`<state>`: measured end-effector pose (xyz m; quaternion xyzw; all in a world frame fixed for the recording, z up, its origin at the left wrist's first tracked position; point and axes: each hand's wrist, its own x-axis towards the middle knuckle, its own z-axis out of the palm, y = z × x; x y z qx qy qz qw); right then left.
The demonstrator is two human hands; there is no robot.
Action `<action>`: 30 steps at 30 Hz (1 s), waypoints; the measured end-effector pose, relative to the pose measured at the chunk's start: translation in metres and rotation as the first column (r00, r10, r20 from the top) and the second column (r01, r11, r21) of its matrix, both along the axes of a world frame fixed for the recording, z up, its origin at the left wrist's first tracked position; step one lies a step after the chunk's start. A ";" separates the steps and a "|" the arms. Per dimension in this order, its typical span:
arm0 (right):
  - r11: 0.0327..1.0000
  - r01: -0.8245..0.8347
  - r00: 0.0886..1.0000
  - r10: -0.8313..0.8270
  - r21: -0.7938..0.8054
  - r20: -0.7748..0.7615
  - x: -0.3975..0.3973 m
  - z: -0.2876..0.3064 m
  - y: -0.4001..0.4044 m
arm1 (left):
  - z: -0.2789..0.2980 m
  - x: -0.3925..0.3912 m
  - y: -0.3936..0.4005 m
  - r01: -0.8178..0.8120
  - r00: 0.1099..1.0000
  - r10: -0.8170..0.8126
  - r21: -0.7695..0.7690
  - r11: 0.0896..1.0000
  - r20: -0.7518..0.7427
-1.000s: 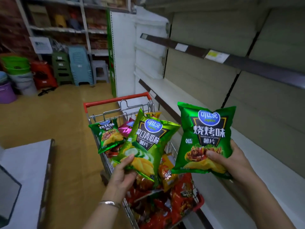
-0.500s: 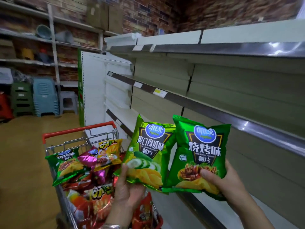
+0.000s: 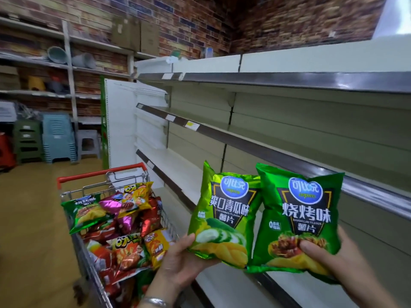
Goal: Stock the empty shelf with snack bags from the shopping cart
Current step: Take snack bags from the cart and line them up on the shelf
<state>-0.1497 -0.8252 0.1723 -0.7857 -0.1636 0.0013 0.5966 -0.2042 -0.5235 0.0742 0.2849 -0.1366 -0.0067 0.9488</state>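
Nearest, the left hand [image 3: 178, 258] pinches the bottom edge of a glossy, crinkled light-green cucumber chip bag [image 3: 224, 210], while the right hand [image 3: 329, 261] grips a darker green barbecue bag [image 3: 302, 214], thumb on its front. At nine o'clock, the wire shopping cart [image 3: 106, 190] holds heaped foil bags. Beyond, at two o'clock, bare metal-edged shelves [image 3: 278, 156], seemingly painted steel.

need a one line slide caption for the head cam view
Left hand holds a cucumber chip bag, right hand a barbecue chip bag, before bare shelves beside a snack-filled cart.
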 end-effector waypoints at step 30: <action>0.869 0.485 0.867 -0.492 0.095 0.075 -0.291 0.042 -0.204 | 0.067 -0.071 -0.216 0.732 0.482 -0.824 0.380 0.566 0.298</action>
